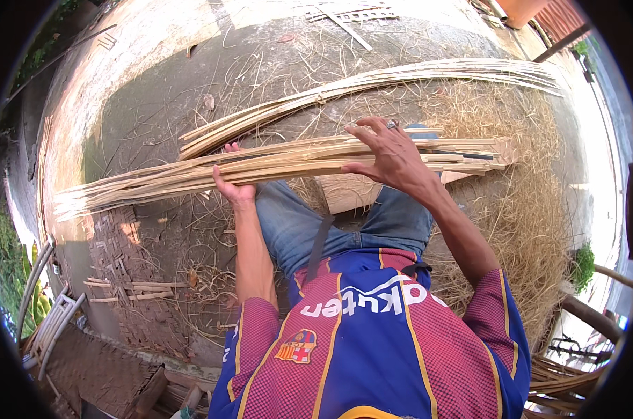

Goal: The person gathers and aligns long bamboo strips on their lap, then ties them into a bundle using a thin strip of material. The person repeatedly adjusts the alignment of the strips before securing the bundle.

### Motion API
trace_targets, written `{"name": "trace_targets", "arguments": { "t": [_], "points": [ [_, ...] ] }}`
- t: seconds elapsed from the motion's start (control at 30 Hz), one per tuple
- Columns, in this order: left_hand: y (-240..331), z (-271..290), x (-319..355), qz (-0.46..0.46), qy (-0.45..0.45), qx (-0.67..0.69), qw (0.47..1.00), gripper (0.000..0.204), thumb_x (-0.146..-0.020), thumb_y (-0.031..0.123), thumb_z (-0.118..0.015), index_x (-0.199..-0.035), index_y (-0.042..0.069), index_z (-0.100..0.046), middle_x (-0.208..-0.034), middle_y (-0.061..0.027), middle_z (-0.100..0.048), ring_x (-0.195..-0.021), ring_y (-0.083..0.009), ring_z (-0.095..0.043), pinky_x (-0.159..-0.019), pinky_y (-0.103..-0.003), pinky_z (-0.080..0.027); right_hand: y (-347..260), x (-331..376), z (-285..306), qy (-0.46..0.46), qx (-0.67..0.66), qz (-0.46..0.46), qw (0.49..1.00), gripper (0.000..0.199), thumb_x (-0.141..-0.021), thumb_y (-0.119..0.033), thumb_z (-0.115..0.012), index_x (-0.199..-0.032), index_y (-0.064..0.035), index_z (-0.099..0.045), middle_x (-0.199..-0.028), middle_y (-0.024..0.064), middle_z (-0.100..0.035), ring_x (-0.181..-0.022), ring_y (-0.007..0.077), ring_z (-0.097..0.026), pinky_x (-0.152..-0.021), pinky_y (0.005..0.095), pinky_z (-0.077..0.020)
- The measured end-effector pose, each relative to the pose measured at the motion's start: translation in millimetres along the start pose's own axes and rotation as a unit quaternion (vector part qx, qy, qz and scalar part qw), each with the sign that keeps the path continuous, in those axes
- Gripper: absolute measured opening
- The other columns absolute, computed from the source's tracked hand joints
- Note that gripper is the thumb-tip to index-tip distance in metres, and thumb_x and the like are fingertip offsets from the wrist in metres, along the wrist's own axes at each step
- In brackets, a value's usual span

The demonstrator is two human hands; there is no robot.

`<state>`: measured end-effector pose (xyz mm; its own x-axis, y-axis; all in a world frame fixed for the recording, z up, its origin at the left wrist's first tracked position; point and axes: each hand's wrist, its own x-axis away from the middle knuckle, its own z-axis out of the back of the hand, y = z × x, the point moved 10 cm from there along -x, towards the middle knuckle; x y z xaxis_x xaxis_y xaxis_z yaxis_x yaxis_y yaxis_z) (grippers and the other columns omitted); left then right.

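Note:
A long bundle of thin split bamboo strips (177, 174) lies across my lap, running from far left to right. My left hand (231, 187) grips the bundle from underneath, thumb and fingers wrapped around it. My right hand (390, 155) rests on top of the strips further right, fingers spread and pressing down. A dark knife-like blade (463, 154) lies along the strips just right of that hand. A pale wooden block (346, 193) sits between my knees beneath the bundle.
A second sheaf of bamboo strips (372, 80) lies on the concrete ground beyond the first. A thick pile of straw-like shavings (522, 209) covers the right side. A woven mat piece (124, 244) and short strip offcuts (131, 288) lie at the left.

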<state>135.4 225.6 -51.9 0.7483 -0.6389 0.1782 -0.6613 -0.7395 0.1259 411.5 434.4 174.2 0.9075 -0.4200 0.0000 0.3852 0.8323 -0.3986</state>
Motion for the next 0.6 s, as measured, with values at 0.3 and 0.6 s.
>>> {"name": "trace_targets", "arguments": {
  "t": [0.3, 0.6],
  "points": [
    [-1.8, 2.7, 3.8, -0.016, 0.049, 0.018, 0.999, 0.066, -0.096, 0.038, -0.061, -0.148, 0.001, -0.04, -0.141, -0.0113, -0.058, -0.139, -0.0295, -0.049, -0.119, -0.051, -0.039, -8.9, -63.0, -119.4, -0.279, 0.09, 0.022, 0.956, 0.066, -0.073, -0.038, -0.079, -0.118, 0.0013, -0.052, -0.096, 0.0219, -0.068, -0.087, 0.0359, -0.069, -0.076, 0.0477, -0.0537],
    [6.5, -23.2, 23.6, -0.109, 0.022, -0.003, 0.994, 0.111, -0.082, 0.082, -0.056, -0.159, 0.008, -0.025, -0.151, -0.0231, -0.046, -0.14, -0.0419, -0.045, -0.118, -0.056, -0.037, -28.9, -67.7, -89.4, -0.313, 0.034, 0.056, 0.948, 0.04, -0.076, -0.029, -0.076, -0.091, -0.0021, -0.05, -0.073, 0.0082, -0.051, -0.069, 0.0232, -0.049, -0.069, 0.0428, -0.0474]
  ]
}}
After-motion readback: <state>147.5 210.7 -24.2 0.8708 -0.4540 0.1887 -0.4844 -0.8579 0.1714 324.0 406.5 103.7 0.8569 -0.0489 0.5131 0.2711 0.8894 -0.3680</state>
